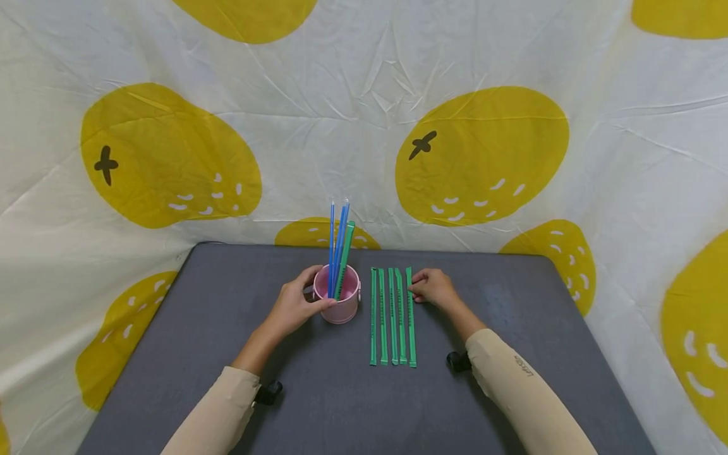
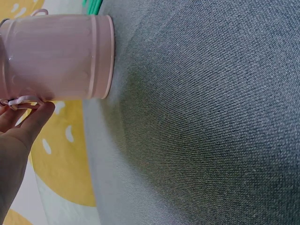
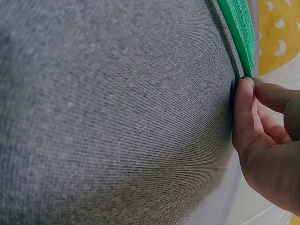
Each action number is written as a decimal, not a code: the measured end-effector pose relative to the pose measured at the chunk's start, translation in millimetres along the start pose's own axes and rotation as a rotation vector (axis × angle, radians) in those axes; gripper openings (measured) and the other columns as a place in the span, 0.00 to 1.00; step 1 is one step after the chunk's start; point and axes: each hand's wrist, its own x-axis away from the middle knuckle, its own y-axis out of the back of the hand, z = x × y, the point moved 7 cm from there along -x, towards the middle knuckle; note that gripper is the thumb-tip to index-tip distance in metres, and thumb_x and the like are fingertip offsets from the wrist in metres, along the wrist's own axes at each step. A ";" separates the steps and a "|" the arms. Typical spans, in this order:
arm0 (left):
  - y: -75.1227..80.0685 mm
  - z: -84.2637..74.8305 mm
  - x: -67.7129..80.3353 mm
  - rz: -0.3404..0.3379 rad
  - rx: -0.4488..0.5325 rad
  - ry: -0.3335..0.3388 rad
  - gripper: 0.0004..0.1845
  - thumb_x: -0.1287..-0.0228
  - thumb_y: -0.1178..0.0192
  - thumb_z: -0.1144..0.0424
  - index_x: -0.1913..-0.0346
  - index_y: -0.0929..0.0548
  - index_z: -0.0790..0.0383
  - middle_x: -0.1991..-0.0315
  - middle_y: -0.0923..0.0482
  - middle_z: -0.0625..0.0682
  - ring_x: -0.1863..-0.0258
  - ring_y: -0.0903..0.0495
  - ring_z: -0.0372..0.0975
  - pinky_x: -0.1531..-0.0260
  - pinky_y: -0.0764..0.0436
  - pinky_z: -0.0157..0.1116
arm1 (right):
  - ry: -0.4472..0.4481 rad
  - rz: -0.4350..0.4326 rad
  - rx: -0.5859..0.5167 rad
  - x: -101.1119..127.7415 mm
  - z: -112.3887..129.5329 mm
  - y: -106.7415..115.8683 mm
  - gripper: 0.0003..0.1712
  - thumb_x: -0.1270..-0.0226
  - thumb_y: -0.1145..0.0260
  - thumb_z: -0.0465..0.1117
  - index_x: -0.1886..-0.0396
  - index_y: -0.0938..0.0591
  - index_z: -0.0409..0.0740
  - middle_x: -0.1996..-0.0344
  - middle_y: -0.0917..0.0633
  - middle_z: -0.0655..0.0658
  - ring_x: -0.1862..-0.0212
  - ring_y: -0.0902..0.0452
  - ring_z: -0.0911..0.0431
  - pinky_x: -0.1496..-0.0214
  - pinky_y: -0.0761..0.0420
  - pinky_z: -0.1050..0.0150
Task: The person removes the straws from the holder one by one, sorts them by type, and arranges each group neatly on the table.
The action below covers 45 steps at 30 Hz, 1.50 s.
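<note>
A small pink cup [image 1: 339, 302] stands upright near the middle of the grey tabletop [image 1: 227, 354]. Inside it are a few blue straws [image 1: 337, 243] and one green straw [image 1: 344, 259], all leaning a little and poking well above the rim. The left hand [image 1: 296, 304] is wrapped round the cup's left side, thumb at the front and fingers behind; from the left wrist view the fingertips [image 2: 40, 112] press against the cup wall [image 2: 56, 58] near its little handle.

Just to the right of the cup, five more green straws [image 1: 392, 316] lie flat in a row, side by side, running towards and away from the person. The right hand [image 1: 433, 287] sits at the far end of the rightmost one [image 1: 411, 322]; its fingers are bent, with the tips touching that straw's end. In the right wrist view, a fingertip [image 3: 243, 108] meets the tip of the green straw [image 3: 241, 33] on the tabletop, though whether it is actually pinched I cannot tell.

A cloth [image 1: 483, 151] printed with yellow fruit hangs behind the tabletop.
</note>
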 end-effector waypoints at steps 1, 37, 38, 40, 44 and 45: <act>0.0 -0.1 -0.1 0.001 -0.001 0.000 0.43 0.46 0.19 0.54 0.29 0.27 0.61 0.38 0.18 0.60 0.38 0.17 0.53 0.41 0.17 0.54 | 0.004 -0.002 0.019 0.3 0.6 0.1 0.15 0.31 0.30 0.32 0.48 0.18 0.29 0.61 0.10 0.34 0.69 0.14 0.56 0.65 0.10 0.61; 0.3 0.1 -0.8 0.021 0.010 0.020 0.43 0.44 0.21 0.52 0.28 0.28 0.59 0.37 0.19 0.58 0.37 0.18 0.52 0.42 0.16 0.53 | 0.072 -0.076 0.264 3.5 10.6 0.2 0.11 0.33 0.27 0.36 0.56 0.15 0.34 0.68 0.10 0.40 0.73 0.14 0.55 0.70 0.13 0.62; 0.4 0.2 -0.8 0.020 0.009 0.018 0.43 0.44 0.21 0.52 0.28 0.28 0.59 0.37 0.19 0.58 0.37 0.18 0.53 0.42 0.16 0.53 | 0.078 -0.075 0.262 3.3 10.3 0.5 0.11 0.32 0.27 0.36 0.55 0.15 0.34 0.68 0.10 0.40 0.73 0.15 0.55 0.70 0.13 0.62; 0.4 0.1 -0.3 0.020 0.008 0.013 0.43 0.44 0.20 0.52 0.28 0.28 0.59 0.37 0.19 0.59 0.38 0.18 0.53 0.42 0.16 0.54 | 0.087 -0.079 0.260 3.2 10.9 1.6 0.12 0.32 0.27 0.37 0.54 0.15 0.35 0.67 0.10 0.41 0.73 0.15 0.56 0.69 0.13 0.62; 0.4 0.7 -0.2 0.016 0.003 0.005 0.43 0.45 0.20 0.53 0.28 0.28 0.60 0.37 0.19 0.59 0.38 0.17 0.54 0.43 0.16 0.53 | 0.121 -0.086 0.252 3.3 17.4 3.0 0.15 0.30 0.28 0.41 0.50 0.15 0.36 0.63 0.10 0.41 0.72 0.15 0.55 0.69 0.14 0.61; 0.3 0.8 -0.1 0.016 0.002 0.004 0.43 0.45 0.20 0.53 0.28 0.28 0.60 0.37 0.19 0.59 0.38 0.17 0.54 0.43 0.16 0.53 | 0.128 -0.089 0.249 3.6 20.2 3.2 0.16 0.30 0.28 0.42 0.49 0.15 0.37 0.62 0.10 0.41 0.70 0.15 0.55 0.68 0.14 0.61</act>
